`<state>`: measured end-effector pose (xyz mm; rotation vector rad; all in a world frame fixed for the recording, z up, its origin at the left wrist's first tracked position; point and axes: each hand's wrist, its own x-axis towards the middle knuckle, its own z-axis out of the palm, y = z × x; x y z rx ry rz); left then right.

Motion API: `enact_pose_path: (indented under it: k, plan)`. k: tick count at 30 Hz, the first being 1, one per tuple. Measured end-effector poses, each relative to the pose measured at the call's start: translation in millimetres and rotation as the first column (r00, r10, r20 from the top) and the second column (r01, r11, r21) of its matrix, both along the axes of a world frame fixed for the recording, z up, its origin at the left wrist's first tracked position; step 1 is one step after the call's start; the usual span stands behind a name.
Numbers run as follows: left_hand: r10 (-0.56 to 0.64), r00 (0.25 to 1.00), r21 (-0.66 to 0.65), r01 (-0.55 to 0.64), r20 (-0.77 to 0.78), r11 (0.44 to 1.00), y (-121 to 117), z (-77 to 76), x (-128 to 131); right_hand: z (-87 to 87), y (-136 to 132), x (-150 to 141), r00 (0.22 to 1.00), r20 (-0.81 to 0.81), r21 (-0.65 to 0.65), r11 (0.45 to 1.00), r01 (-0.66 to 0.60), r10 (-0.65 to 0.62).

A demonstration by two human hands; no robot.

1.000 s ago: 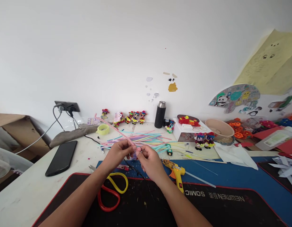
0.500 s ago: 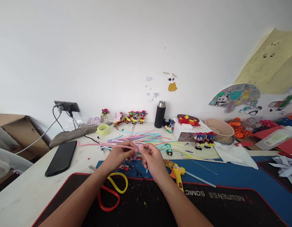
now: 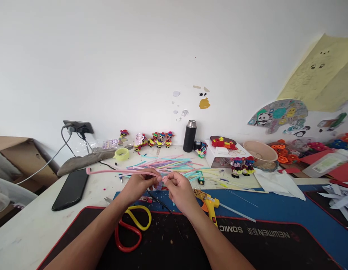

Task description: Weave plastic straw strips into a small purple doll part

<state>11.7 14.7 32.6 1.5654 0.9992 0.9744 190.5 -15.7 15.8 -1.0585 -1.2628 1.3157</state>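
Note:
Pinched in my left hand is a pink pipe cleaner, which runs out level to the left and bends at its far tip. My right hand is closed with thumb and forefinger against the same pipe cleaner's near end, its fingertips touching my left ones. The fingers hide that end. Behind both hands lies a loose pile of pastel pipe cleaners. Scissors with red and yellow handles rest below my left wrist. A yellow glue gun with a clear glue stick lies right of my right hand.
A black phone and yellow-green tape roll lie to the left. A black flask stands near the wall beside several small figures. Farther right are a white box, a beige bowl and a black mat.
The pink pipe cleaner has turned slightly in my fingers, its bent far tip now looking more rounded. Both hands stay together in nearly the same place; the view has shifted a little.

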Motion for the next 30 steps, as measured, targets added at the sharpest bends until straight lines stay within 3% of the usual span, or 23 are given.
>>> enact_pose_path:
  k: [5,12,20,25,30]
  plan:
    - [0.017,0.998,-0.031,-0.018,-0.054,0.999,1.0,1.0,-3.0,4.0,-3.0,3.4,0.959,0.283,0.118,0.993,-0.006,-0.027]
    - [0.06,0.976,0.133,-0.033,-0.208,0.991,0.5,-3.7,-0.7,5.2,-2.7,5.0,0.866,0.494,0.179,0.984,-0.016,-0.076]
    - [0.025,0.974,0.123,0.003,-0.226,0.992,-0.4,-1.7,0.8,0.8,-4.5,1.6,0.853,0.51,0.188,0.982,0.014,-0.11]
    - [0.002,0.977,0.115,0.023,-0.213,0.993,-1.9,-2.2,3.0,-2.8,-3.4,0.7,0.899,0.426,0.161,0.986,0.035,-0.101]
    - [0.01,0.996,0.03,-0.007,-0.088,1.0,-0.9,-2.9,5.1,-6.1,-1.9,-0.3,0.952,0.295,0.11,0.993,0.045,-0.076]
